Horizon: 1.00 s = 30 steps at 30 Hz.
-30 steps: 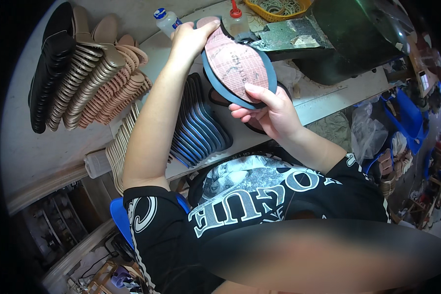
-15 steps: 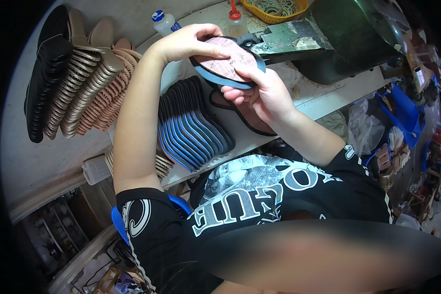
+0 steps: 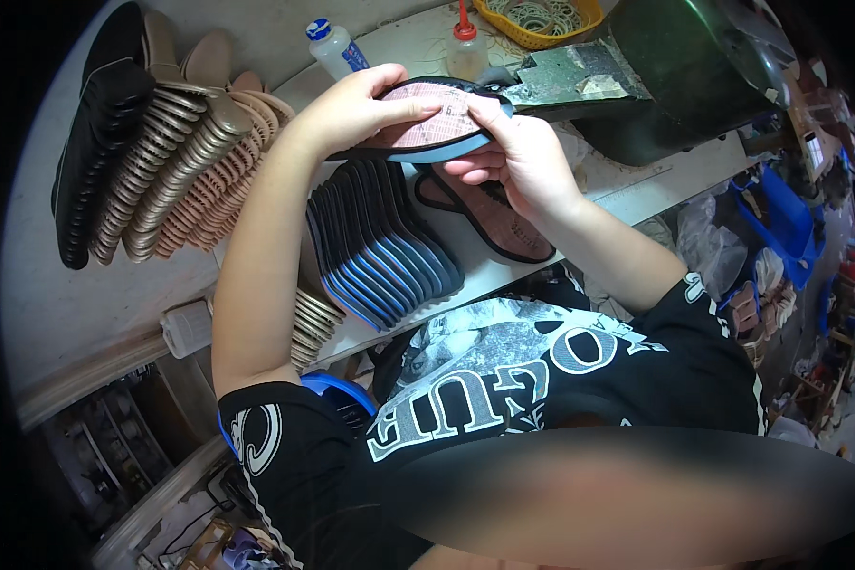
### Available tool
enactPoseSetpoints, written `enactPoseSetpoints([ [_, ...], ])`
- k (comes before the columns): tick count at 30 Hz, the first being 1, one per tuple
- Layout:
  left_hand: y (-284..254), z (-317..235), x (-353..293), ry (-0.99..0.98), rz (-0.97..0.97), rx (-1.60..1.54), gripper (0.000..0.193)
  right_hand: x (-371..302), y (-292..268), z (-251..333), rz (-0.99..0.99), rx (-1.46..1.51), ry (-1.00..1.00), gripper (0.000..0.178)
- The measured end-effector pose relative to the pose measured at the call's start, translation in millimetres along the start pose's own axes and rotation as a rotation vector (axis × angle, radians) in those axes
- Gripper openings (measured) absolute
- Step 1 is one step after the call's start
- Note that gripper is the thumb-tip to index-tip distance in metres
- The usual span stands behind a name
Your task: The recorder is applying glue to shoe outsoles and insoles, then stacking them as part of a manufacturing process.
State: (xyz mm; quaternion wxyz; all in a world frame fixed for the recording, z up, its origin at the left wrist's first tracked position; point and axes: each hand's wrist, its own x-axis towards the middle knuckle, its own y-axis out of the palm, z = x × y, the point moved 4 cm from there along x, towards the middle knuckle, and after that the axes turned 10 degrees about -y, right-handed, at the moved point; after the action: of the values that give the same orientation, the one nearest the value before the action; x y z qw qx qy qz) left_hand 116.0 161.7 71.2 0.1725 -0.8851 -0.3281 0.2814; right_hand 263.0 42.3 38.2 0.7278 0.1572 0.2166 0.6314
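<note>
Above the bench I hold a shoe sole (image 3: 423,130) in both hands. It has a pink printed face, a black border and a blue-grey edge. My left hand (image 3: 351,109) grips its left end, thumb on the pink face. My right hand (image 3: 532,157) is closed on the right end, thumb on top and fingers curled beneath. Below, a row of dark soles with blue-grey edges (image 3: 385,247) leans tightly together. Another pink-faced sole piece with a black border (image 3: 511,226) lies on the bench under my right hand.
Rows of black soles (image 3: 90,180), gold soles (image 3: 147,204) and pink soles (image 3: 195,214) stand at the left. Behind my hands are a blue-capped bottle (image 3: 335,52), a red-tipped bottle (image 3: 465,59) and a yellow basket (image 3: 503,30). A dark green machine (image 3: 674,85) occupies the back right.
The held sole has tilted and lies more level, showing more of its length to the left. My left hand has lowered slightly. More of the bench piece shows.
</note>
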Motion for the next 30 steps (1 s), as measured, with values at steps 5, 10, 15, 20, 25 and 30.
enactPoseSetpoints([
  [5,10,23,-4,-0.065,-0.072,-0.14,0.046,1,-1,5,0.067,-0.041,0.048,0.044],
  [10,22,5,-18,-0.203,-0.099,-0.036,0.042,5,-10,5,0.07,-0.075,0.029,0.037],
  [15,30,5,-25,-0.339,-0.138,-0.071,0.054,5,-14,2,0.095,-0.073,0.036,0.035],
  [20,54,0,-34,-0.387,-0.219,-0.343,0.062,-26,-5,8,0.364,-0.4,-0.015,0.033],
  [25,56,-17,-39,-0.397,-0.191,-0.242,0.076,-37,-24,-6,0.302,-0.294,0.005,0.027],
  [30,51,-17,-45,-0.405,-0.097,-0.12,0.072,-18,-30,12,0.294,-0.196,0.054,0.021],
])
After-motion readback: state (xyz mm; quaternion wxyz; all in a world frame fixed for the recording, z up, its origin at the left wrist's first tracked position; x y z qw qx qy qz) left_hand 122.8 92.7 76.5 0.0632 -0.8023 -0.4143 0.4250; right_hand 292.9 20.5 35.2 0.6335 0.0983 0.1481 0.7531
